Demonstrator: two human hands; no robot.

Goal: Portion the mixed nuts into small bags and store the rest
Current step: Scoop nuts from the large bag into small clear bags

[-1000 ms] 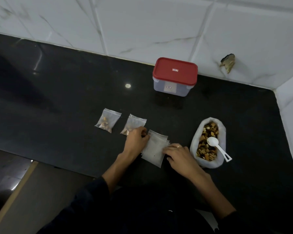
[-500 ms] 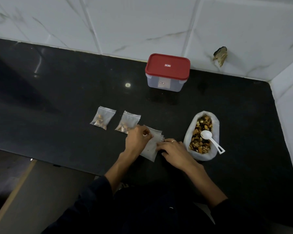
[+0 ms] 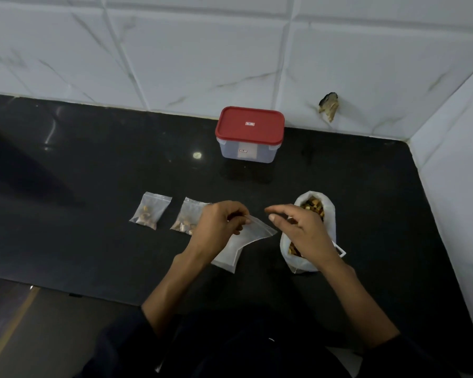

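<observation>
While the left hand (image 3: pixel 219 222) pinches an empty small bag (image 3: pixel 253 230) above the spare stack (image 3: pixel 227 259) for filling, the right hand (image 3: pixel 303 231) hovers slack-fingered, holding nothing, over the nut bag (image 3: pixel 328 214) on the worktop (image 3: pixel 93 173).

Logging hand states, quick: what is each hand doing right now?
Left hand: pinches a small empty clear plastic bag.
Right hand: open, holds nothing.

Bare counter (image 3: pixel 93 173) lies left; the red-lidded container (image 3: pixel 249 135) and nut bag (image 3: pixel 328 214) crowd the right.
</observation>
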